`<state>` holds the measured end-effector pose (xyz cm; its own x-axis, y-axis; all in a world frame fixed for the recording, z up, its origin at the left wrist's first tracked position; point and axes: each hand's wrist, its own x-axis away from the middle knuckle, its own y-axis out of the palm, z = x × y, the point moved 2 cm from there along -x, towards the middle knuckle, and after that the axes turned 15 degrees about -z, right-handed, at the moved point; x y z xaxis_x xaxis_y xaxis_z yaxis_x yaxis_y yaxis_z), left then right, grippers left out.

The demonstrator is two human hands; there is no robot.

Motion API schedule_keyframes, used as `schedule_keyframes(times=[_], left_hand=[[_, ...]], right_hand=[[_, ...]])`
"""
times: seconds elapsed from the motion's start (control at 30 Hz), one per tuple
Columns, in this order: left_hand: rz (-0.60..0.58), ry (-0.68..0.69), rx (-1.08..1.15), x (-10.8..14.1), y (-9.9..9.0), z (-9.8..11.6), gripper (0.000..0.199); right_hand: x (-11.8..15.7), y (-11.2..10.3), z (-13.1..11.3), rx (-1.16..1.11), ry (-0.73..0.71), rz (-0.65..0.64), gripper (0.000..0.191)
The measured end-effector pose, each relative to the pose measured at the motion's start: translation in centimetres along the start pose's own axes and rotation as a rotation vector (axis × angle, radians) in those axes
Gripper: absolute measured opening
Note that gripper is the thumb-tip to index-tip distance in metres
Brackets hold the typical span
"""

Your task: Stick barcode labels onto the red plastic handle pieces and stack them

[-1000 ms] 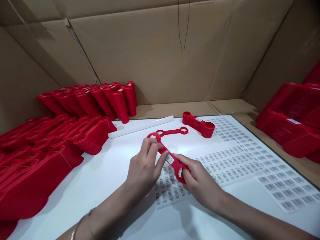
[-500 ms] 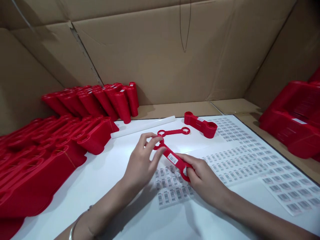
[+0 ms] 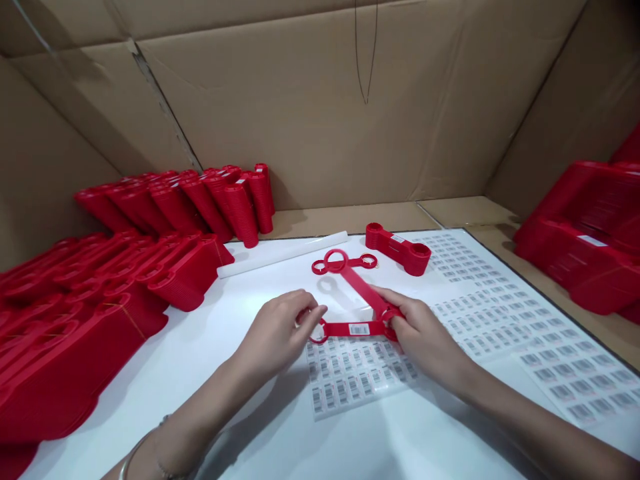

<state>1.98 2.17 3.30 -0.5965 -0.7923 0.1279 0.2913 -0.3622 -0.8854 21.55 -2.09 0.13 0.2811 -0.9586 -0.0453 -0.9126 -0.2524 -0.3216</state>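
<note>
My right hand [image 3: 423, 330] grips two thin red plastic links, each with a ring at either end, fanned apart from the held end. The lower red link [image 3: 340, 329] lies level and bears a white barcode label [image 3: 359, 329]. The upper red link [image 3: 364, 288] slants up to the left, slightly blurred, with no label visible on it. My left hand [image 3: 283, 330] is closed at the left ring of the labelled link, thumb and fingers curled together. Beneath the links lies a barcode sticker sheet [image 3: 350, 387]. Just behind, a single red link [image 3: 357, 262] rests on the table.
A stack of red links [image 3: 400, 250] stands behind my right hand. More barcode sheets [image 3: 565, 363] cover the right side. A white roll [image 3: 280, 255] lies at the back. Piled red links [image 3: 125, 333] fill the left; others [image 3: 570, 253] sit far right. Cardboard walls [image 3: 300, 120] enclose the table.
The labelled link has swung down to level, fanning away from a second link that now shows above it. My left hand has moved down with the labelled link's ring.
</note>
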Motion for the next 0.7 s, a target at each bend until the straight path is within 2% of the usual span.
schedule_keyframes(times=[0.1, 0.17, 0.33, 0.53, 0.7], left_hand=[[-0.089, -0.1, -0.116, 0.0, -0.2, -0.9, 0.023], [-0.134, -0.098, -0.156, 0.1, -0.2, -1.3, 0.022], [-0.256, -0.081, -0.178, 0.1, 0.4, -1.5, 0.025], [-0.213, -0.095, -0.149, 0.0, 0.9, -1.7, 0.016], [-0.216, -0.104, -0.168, 0.2, 0.3, -1.4, 0.014]], right_hand=[[0.2, 1.4, -0.2, -0.016, -0.026, -0.14, 0.062], [0.4, 2.2, -0.2, -0.015, -0.028, -0.199, 0.063], [0.4, 2.7, 0.2, 0.003, 0.013, -0.197, 0.063], [0.3, 2.5, 0.4, 0.002, 0.022, -0.198, 0.065], [0.3, 2.5, 0.3, -0.027, 0.049, -0.194, 0.063]])
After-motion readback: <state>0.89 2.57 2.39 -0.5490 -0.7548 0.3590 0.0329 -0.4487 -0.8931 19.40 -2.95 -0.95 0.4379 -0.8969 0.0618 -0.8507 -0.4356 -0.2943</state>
